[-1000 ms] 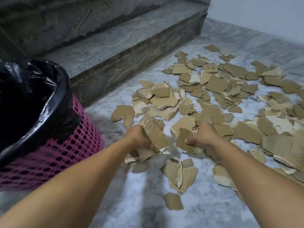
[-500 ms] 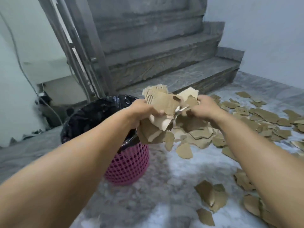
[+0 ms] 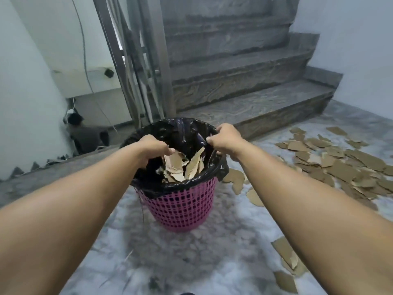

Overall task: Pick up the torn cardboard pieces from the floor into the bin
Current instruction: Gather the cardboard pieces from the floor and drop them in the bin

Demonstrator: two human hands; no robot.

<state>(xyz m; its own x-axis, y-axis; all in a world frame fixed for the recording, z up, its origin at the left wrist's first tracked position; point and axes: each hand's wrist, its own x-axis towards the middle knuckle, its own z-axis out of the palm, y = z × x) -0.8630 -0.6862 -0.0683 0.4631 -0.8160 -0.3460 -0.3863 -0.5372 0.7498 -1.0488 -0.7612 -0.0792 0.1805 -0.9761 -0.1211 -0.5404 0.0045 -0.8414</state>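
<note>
1. My left hand [image 3: 154, 146] hangs over the near-left side of the bin's mouth, fingers curled down. Cardboard pieces stand right under them; I cannot tell whether I am pinching one or have let go.
2. My right hand [image 3: 224, 138] sits at the far-right rim, fingers curled and seemingly pinching the black liner bag [image 3: 182, 130]. The hold itself is hidden, so I cannot be sure.
3. Just below both hands, torn cardboard pieces in the bin [image 3: 180, 165] stand on end, some leaning against the liner.
4. Beyond my right hand, the cardboard pieces on the floor [image 3: 340, 165] are still a wide scatter, with strays near my right forearm. Most of the job remains, I judge.
5. Risks: upright pieces could jam and fill the mouth early, so later handfuls spill. Tugging the liner may pull it off the rim. The pink mesh bin [image 3: 180, 205] looks light, so leaning on it could tip it.
</note>
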